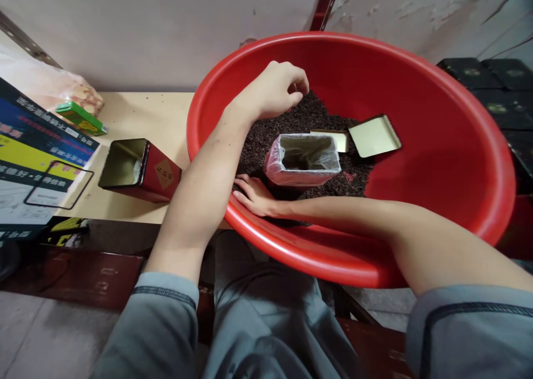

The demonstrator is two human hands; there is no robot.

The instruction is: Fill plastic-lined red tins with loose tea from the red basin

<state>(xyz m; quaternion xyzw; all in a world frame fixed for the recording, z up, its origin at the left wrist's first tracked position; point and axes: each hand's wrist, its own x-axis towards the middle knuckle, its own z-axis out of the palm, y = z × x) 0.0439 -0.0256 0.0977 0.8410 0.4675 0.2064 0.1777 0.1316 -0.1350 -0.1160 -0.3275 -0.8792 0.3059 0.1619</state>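
My left hand hangs over the back of the dark loose tea leaves, fingers curled in toward the thumb; what they hold, if anything, is hidden. Low at the near left side of the big red tub, my right hand lies with its fingers stretched out on the leaves. Between my hands and to the right, a tin lined with a clear plastic bag stands in the leaves, its mouth up. Behind it lies a small pale lid, and beside that a larger square lid, inner face up.
Left of the tub, an open red tin lies tilted on the pale wooden table. Farther left are a green box, a printed carton and a thin black frame. Several dark tins stand at the right.
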